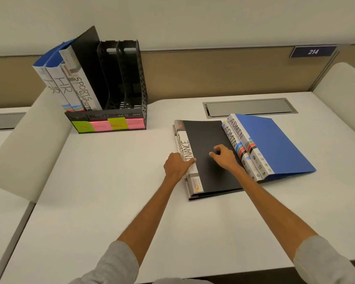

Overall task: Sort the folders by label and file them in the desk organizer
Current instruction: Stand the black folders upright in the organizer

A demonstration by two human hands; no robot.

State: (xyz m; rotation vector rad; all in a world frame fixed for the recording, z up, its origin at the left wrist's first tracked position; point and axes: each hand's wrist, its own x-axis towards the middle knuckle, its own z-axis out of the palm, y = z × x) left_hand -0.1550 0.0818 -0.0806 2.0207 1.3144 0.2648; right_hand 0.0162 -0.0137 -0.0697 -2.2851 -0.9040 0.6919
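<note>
A black folder labelled FINANCE [205, 140] lies flat on the desk on top of another black folder. My left hand [176, 165] rests at its spine, thumb touching the label. My right hand [223, 155] hovers over its cover with fingers curled and nothing in them. Two blue folders labelled ADMIN [275, 144] lie to the right, overlapping the black ones. The black desk organizer [129, 78] stands at the back left; two HR folders [57, 85] and two SPORTS folders [84, 89] lean in its left slots. Coloured sticky labels [109, 125] mark its front.
A metal cable hatch [250, 106] is set into the desk behind the folders. Padded dividers stand at the left [29, 144] and right [340, 83]. A partition wall with a sign reading 214 [313, 51] runs along the back.
</note>
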